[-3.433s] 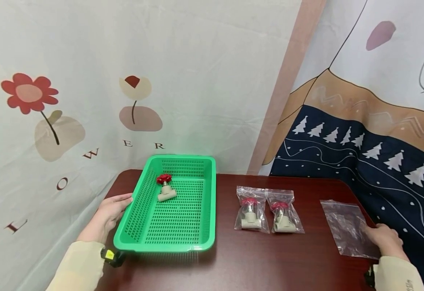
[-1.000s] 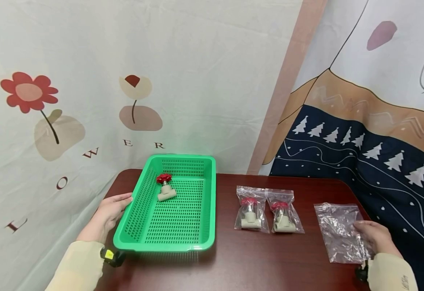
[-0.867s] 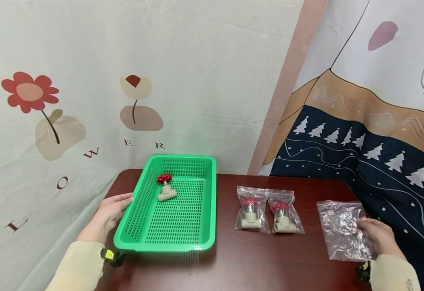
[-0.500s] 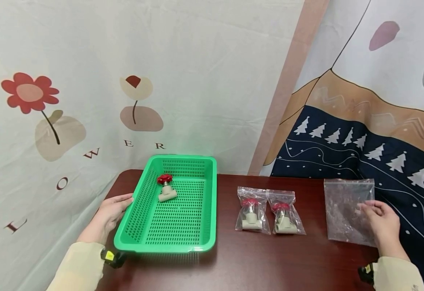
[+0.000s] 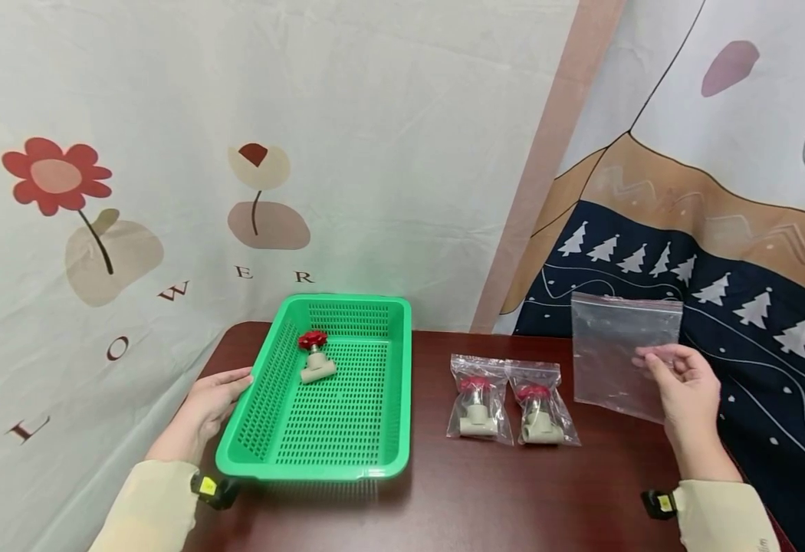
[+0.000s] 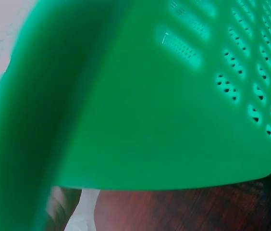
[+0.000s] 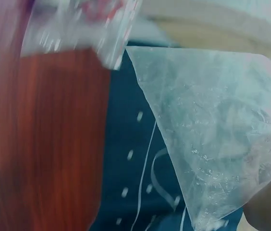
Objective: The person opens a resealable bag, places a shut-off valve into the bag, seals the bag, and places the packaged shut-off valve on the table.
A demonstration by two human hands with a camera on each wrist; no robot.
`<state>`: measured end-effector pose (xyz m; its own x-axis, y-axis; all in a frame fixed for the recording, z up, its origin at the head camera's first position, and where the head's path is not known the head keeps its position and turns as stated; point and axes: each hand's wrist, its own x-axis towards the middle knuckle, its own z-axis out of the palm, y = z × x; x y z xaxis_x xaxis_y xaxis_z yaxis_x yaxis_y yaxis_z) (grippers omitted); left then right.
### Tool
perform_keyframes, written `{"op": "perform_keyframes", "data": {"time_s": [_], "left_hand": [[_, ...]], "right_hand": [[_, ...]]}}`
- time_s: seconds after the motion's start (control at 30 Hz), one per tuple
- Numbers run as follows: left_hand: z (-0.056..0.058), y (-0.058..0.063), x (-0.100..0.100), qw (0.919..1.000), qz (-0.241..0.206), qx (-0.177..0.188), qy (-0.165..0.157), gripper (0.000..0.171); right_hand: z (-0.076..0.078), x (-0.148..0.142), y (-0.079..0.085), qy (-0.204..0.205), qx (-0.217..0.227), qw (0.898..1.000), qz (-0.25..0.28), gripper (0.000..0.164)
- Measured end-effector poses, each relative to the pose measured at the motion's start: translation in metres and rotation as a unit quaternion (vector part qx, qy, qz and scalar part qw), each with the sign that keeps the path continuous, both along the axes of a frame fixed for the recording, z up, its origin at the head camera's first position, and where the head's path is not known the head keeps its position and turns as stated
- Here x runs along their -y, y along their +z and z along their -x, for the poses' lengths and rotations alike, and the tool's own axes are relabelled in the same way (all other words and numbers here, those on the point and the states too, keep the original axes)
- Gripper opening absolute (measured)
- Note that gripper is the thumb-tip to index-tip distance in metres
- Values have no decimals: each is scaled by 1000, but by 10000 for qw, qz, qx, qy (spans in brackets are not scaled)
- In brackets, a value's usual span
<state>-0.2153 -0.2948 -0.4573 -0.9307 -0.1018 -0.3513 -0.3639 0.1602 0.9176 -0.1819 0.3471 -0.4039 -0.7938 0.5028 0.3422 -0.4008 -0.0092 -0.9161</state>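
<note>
A green mesh basket point(image 5: 333, 414) is on the left half of the table. Inside it lies a beige tee-shaped valve with a red handwheel point(image 5: 316, 358). My left hand point(image 5: 205, 406) touches the basket's left rim from outside, its visible fingers nearly straight; part of it is hidden by the rim. On the right, my right hand point(image 5: 685, 387) pinches a clear zip bag point(image 5: 612, 353) by its side edge. The bag hangs flat, with its zip end up. In the right wrist view, the clear bag point(image 7: 207, 120) spreads out from the fingers.
Two clear zip bags, a left one point(image 5: 478, 399) and a right one point(image 5: 542, 406), each holding a similar valve, lie side by side right of the basket. Behind the dark red table point(image 5: 513, 491) hangs a printed cloth point(image 5: 402, 153).
My right hand has lifted the clear zip bag from the table's right edge, up and to the left. My left hand and the basket have stayed in place.
</note>
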Motion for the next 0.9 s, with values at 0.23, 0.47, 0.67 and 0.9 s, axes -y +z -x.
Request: {"op": "perform_keyframes", "data": {"time_s": [0.23, 0.47, 0.67, 0.9], "left_hand": [[0, 0, -1, 10000, 34, 26, 30, 60], [-1, 2, -2, 9998, 155, -1, 83, 58], [-2, 3, -4, 9993, 350, -78, 91, 55], [-5, 6, -9, 9953, 939, -214, 116, 51]], "right_hand": [[0, 40, 3, 851, -408, 9955, -38, 11], [-2, 81, 4, 1568, -692, 9852, -46, 11], [-4, 111, -2, 1840, -356, 9812, -457, 9], [-7, 136, -8, 2108, -127, 9747, -734, 10]]}}
